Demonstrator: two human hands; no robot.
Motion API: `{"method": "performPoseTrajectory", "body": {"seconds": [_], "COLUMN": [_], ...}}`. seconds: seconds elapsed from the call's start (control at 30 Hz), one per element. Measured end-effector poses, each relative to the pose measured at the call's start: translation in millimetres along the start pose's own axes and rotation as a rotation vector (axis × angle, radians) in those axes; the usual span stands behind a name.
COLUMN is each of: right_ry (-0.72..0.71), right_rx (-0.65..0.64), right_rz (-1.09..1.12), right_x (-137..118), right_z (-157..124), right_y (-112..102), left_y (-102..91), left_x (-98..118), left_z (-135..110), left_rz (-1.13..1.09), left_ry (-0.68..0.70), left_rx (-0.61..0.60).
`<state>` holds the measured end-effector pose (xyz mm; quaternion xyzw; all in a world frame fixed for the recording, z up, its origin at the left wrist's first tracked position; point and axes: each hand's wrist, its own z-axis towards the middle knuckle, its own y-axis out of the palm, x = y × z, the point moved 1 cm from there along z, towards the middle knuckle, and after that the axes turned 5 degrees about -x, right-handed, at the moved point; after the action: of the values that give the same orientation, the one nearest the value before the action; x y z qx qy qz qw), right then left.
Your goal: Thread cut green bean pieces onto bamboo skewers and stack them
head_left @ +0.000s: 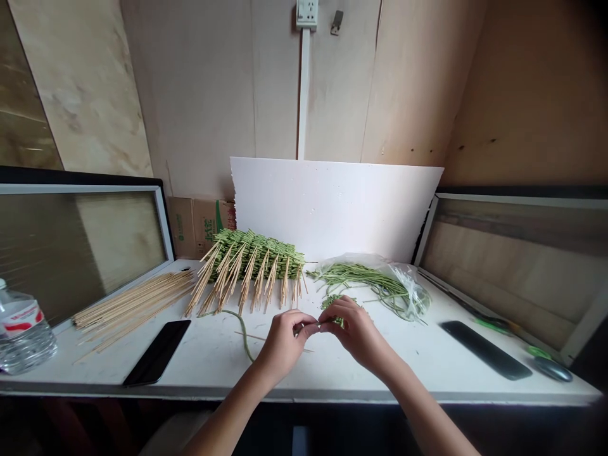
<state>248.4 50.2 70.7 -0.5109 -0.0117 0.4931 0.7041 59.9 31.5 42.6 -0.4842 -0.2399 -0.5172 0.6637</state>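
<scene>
My left hand (pixel 285 339) and my right hand (pixel 354 329) meet fingertip to fingertip over the white table, both closed in a pinch. Whatever they grip is too small and too covered by fingers to make out. A single long green bean (pixel 244 332) curves across the tabletop and passes out of sight behind my left wrist. Under my hands lies one thin wooden skewer (pixel 249 336), partly hidden. Just behind my right hand is a small heap of short green bean pieces (pixel 332 299). Farther back, skewers threaded with bean pieces (pixel 259 250) are stacked, bare ends toward me.
Loose wooden skewers (pixel 137 303) and a black phone (pixel 158 352) lie at left, beside a water bottle (pixel 26 332). Long beans (pixel 365 275) spill from a clear plastic bag (pixel 414 294). A dark flat object (pixel 485 349) and a mouse (pixel 552 368) lie right. A white board (pixel 337 209) stands behind.
</scene>
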Motion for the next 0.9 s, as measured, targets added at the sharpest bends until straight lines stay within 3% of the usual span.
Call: {"method": "performPoseTrajectory", "body": {"seconds": [0.23,0.47,0.53,0.67,0.9], "right_ry": [0.041,0.036,0.079,0.242,0.375], "right_rx": [0.041,-0.059,-0.026,0.059,-0.045], "right_rz": [0.143,0.508,0.456,0.049,-0.151], "right_x": [6.4,24.3,36.2,67.8,106.4], "right_z": [-2.3,-3.2,-2.7,-10.0,-25.8], "right_y": [16.8,24.5,24.8,33.2,55.5], "left_y": [2.7,0.0,-4.6,-13.3,-15.4], "left_x": [-3.4,-17.7,-21.2,-31.0,-44.7], "left_z": [-3.9,-3.9,-2.6,-2.8,-7.3], "left_rz": [-0.003,-0.135,-0.159,-0.119,-0.174], "left_ry": [0.044,0.098,0.067,-0.01,-0.112], "left_rx": [-0.063,-0.111,-0.098,-0.056,-0.118]}}
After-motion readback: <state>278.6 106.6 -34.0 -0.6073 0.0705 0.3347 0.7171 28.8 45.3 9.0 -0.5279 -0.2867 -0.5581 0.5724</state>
